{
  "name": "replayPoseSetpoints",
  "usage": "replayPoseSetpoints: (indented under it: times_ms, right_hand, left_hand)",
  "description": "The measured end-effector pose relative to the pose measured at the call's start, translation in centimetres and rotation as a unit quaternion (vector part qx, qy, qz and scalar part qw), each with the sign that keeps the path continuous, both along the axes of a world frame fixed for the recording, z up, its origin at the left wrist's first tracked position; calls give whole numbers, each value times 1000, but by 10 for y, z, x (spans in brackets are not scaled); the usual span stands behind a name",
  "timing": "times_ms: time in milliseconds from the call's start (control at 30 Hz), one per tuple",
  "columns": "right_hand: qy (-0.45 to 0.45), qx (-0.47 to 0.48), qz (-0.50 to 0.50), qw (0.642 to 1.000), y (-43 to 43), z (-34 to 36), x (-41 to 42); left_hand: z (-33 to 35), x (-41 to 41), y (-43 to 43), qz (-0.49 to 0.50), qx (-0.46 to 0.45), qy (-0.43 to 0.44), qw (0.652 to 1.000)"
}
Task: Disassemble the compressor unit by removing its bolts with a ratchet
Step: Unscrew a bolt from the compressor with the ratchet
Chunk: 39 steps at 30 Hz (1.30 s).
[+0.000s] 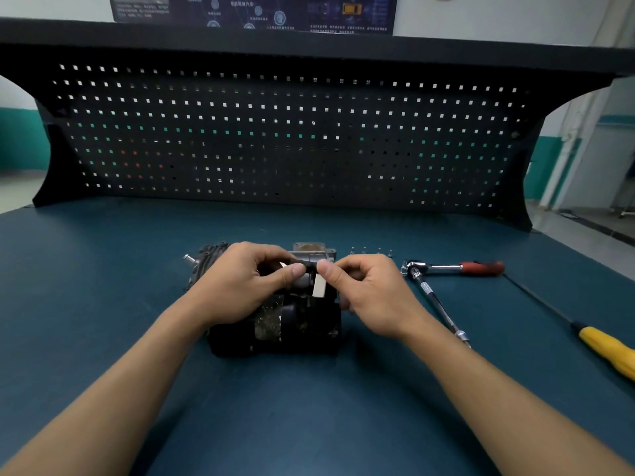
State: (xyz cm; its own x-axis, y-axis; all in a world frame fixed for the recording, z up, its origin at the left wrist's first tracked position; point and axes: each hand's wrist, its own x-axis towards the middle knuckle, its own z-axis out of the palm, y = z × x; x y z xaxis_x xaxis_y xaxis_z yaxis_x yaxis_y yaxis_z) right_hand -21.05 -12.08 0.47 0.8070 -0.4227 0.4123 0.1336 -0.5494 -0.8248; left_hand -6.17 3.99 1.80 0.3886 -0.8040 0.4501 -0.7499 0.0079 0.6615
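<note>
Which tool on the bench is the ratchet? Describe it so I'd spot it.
Start at the dark teal workbench top and find the black compressor unit at its middle. Just right of it lies the chrome ratchet with the red handle, a long steel extension bar angling from its head toward the viewer. The thin screwdriver farther right has a yellow handle instead.

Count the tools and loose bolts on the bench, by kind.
Bolts: 4
Ratchet: 1
Extension bar: 1
Screwdriver: 1
Total: 7
</note>
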Motion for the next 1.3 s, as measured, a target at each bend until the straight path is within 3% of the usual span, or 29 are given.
replayPoseSetpoints:
  times_ms: [300,400,500,667,833,900,1000,1133,1200,1300]
  right_hand:
    - [32,38,-90,995,-3,8,-2]
    - [46,125,-76,988,-4,10,-2]
    - [49,198,-78,976,-12,18,-5]
    - [-17,335,-94,938,-41,31,-17]
    - [-136,458,-105,872,-88,32,-35]
    - [-140,416,-186,879,-111,21,-43]
    - [-124,264,-354,889,-132,-3,-44]
    - [-155,123,-408,892,-140,-23,-39]
    - [-169,96,-418,888,-143,-27,-39]
    - [-179,92,-439,875,-148,-28,-41]
  left_hand:
    - [-4,1,-2,24,-15,-50,998]
    - [4,-3,-8,17,-10,-66,998]
    - [25,-9,-27,17,2,-157,987]
    - [72,-26,-85,-19,36,-297,954]
    - [100,-32,-175,-74,95,-353,928]
    - [99,-32,-219,-77,139,-364,918]
    - [84,-30,-280,-73,262,-401,875]
    - [49,-27,-341,-62,373,-433,818]
    - [31,-23,-359,-54,387,-426,816]
    - [17,-20,-372,-46,377,-382,843]
